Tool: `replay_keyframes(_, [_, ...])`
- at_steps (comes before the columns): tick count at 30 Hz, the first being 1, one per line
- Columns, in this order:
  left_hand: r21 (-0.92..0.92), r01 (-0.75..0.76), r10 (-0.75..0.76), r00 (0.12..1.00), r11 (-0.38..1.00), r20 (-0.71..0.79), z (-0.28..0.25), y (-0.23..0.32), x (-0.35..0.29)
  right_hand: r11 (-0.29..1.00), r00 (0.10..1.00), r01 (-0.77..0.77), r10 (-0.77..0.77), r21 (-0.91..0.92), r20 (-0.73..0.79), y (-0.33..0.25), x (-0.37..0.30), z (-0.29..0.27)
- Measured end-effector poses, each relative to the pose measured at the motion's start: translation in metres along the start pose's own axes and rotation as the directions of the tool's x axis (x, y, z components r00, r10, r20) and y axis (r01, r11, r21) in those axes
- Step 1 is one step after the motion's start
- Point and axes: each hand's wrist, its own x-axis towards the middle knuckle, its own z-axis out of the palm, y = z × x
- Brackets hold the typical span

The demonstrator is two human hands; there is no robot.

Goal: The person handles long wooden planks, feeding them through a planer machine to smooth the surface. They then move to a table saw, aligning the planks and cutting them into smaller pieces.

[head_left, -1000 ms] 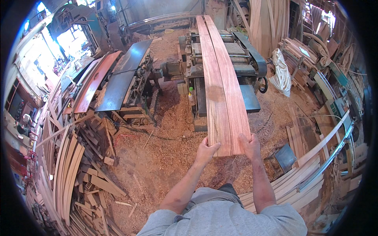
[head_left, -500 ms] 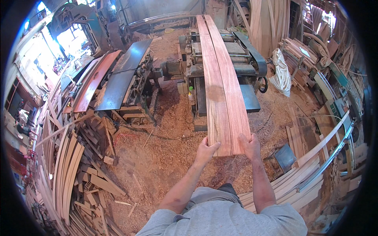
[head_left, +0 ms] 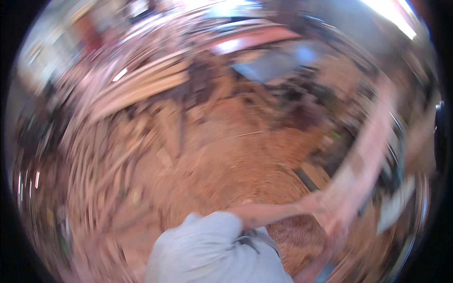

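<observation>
Two long reddish wooden boards (head_left: pixel 365 158) run side by side from my hands over the planer (head_left: pixel 389 141) at the right, and blur hides the seam between them. At their near end my left hand (head_left: pixel 314 203) is closed on the left edge. My right hand (head_left: pixel 336 230) grips the same end from the other side. The fingers of both hands are smeared by motion, but each hand stays against the wood. A darker patch (head_left: pixel 357 165) shows partway along the boards.
Sawdust (head_left: pixel 226 165) covers the floor. Stacked wood strips (head_left: pixel 141 89) and loose offcuts (head_left: pixel 165 118) lie to the left. A machine with a flat dark table (head_left: pixel 269 66) stands at the back, beside a reddish panel (head_left: pixel 255 38). A pale sheet (head_left: pixel 396 205) is at the right.
The view has swung sharply left, so the boards, planer and my hands now appear farther right and blurred. My hands remain at the boards' near end.
</observation>
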Motion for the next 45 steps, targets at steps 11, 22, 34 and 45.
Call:
replay_keyframes(11, [-0.474,0.474,-0.578,0.811,0.742,-0.094,-0.034,-0.046,-0.062,0.499,0.487,0.856,-0.866,-0.131,-0.116,-0.110,0.110,0.009])
replay_keyframes(22, [-0.497,0.830,-0.521,-0.316,0.252,-0.793,-0.069,-0.141,-0.483,0.175,0.163,0.972,-0.983,0.154,0.088,-0.163,0.187,0.129])
replay_keyframes(34, [-0.696,0.417,-0.762,-0.010,0.585,-0.647,0.169,-0.251,-0.512,0.255,0.235,0.952,-0.964,0.167,0.128,-0.173,0.167,0.096])
replay_keyframes(45, [-0.647,0.605,-0.787,-0.053,0.465,-0.615,-0.012,-0.193,-0.454,0.339,0.307,0.937,-0.916,0.089,0.258,-0.169,0.160,0.066])
